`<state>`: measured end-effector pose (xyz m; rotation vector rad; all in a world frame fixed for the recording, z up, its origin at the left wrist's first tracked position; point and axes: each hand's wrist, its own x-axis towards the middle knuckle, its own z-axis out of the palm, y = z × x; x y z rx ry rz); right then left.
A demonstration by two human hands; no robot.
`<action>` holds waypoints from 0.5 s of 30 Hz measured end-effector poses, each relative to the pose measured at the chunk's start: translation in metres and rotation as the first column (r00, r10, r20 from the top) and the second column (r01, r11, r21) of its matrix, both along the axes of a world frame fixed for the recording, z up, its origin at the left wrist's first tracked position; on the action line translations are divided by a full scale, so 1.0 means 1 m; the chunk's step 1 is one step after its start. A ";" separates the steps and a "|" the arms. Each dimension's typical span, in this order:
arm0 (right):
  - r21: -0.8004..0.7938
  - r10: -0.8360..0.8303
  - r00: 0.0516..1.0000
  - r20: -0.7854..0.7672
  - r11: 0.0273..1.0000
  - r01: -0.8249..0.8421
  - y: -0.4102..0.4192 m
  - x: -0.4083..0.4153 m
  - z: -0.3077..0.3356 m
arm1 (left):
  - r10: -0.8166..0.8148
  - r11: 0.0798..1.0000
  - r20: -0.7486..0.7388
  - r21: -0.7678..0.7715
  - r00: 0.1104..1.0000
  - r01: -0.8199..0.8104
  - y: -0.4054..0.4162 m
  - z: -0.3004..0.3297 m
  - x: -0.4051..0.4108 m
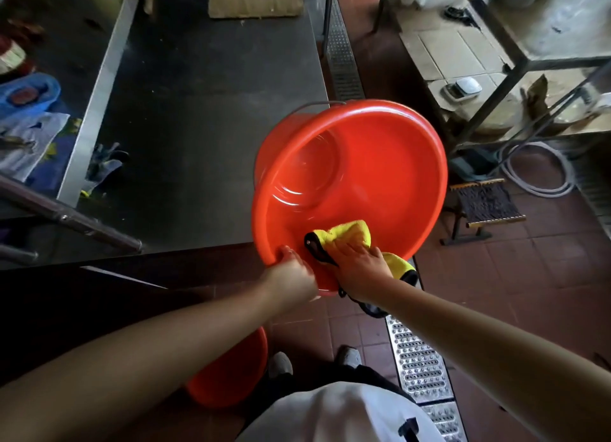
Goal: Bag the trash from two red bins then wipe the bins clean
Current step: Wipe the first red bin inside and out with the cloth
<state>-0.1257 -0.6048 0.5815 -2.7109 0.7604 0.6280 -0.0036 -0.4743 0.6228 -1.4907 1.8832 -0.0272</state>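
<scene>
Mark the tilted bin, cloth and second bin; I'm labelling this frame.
tilted bin (390,163): head view, inner wall.
cloth (350,233): head view, yellow fold.
second bin (231,375): head view, outer side.

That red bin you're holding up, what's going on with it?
A person is wiping out a red bin, tilted with its opening toward them beside a steel table. The left hand grips the near rim, while the right hand presses a yellow cloth against the inside wall. The bin looks empty of trash. A second red bin sits on the floor by their feet.
</scene>
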 end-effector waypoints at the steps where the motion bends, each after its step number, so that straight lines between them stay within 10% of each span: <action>1: -0.004 -0.002 1.000 -0.005 1.000 0.002 -0.001 0.007 -0.002 | -0.005 1.000 -0.014 0.014 1.000 0.005 0.000 0.001 0.001; 15: 0.042 -0.088 0.996 0.013 0.995 0.087 -0.062 0.130 -0.069 | -0.097 0.984 0.024 -0.146 0.995 0.099 0.002 0.000 0.015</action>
